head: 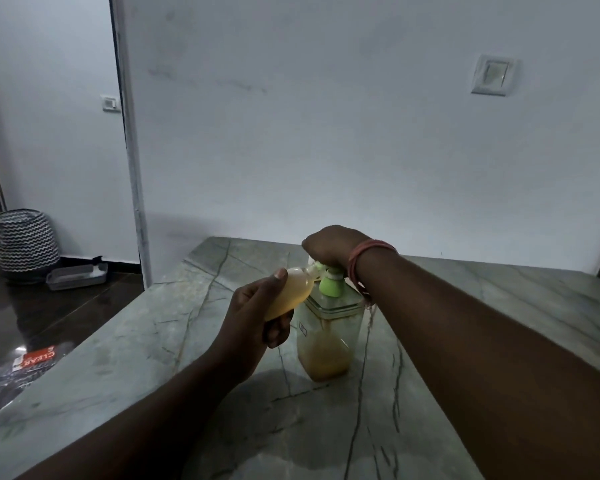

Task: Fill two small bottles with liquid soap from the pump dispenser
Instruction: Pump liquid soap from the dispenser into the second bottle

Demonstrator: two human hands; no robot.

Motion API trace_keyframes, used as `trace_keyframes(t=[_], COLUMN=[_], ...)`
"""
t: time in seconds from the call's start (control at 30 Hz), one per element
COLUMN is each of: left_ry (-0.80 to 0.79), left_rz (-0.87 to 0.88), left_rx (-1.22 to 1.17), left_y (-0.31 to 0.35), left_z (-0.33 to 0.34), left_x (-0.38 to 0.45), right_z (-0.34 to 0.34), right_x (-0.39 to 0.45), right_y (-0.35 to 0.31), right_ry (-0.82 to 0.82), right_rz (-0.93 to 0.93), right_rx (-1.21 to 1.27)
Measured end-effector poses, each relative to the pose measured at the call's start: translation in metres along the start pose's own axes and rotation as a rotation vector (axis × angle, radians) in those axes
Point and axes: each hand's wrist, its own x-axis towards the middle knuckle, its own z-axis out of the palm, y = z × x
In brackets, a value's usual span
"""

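A clear square pump dispenser (329, 337) with a green pump collar stands on the marble counter (118, 358), about a third full of amber soap. My left hand (253, 323) grips a small clear bottle (291, 292), nearly full of amber liquid, tilted with its mouth up at the pump's spout. My right hand (329, 247) rests on top of the pump head and covers it; its fingers curl down over the head. A second small bottle is not visible.
The counter runs against a white wall at the back and ends at an edge on the left. Beyond that edge on the dark floor are a zigzag-patterned basket (25, 244), a grey tray (77, 276) and a red-labelled packet (35, 360).
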Motion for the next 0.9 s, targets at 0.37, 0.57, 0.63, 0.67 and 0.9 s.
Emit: trace_keyframes(t=[0.37,0.57,0.63,0.67,0.9], left_ry=[-0.01,0.002,-0.001,-0.003,-0.037], left_rz=[0.002,-0.012,-0.01,-0.006,0.004], left_rx=[0.011,0.014,0.006,-0.001,0.008], left_y=[-0.0028,-0.0003,-0.0012,-0.0013,-0.0025], left_z=[-0.0017,-0.0008,-0.0026,-0.0033,-0.0022], left_x=[0.0039,-0.0006,0.0007,0.0012,0.0043], right_z=[0.0006,-0.0008,-0.0001,0.0013,0.0019], right_x=[0.0039,0.0005,0.0033,0.0049,0.0033], right_y=[0.0027,-0.0001,0.0012,0.0022,0.004], right_ry=[-0.024,-0.001,0.059,0.074,0.035], right_rz=[-0.059,-0.008,-0.016,-0.024,-0.024], right_rx=[-0.083,0.009,0.06,0.092,0.048])
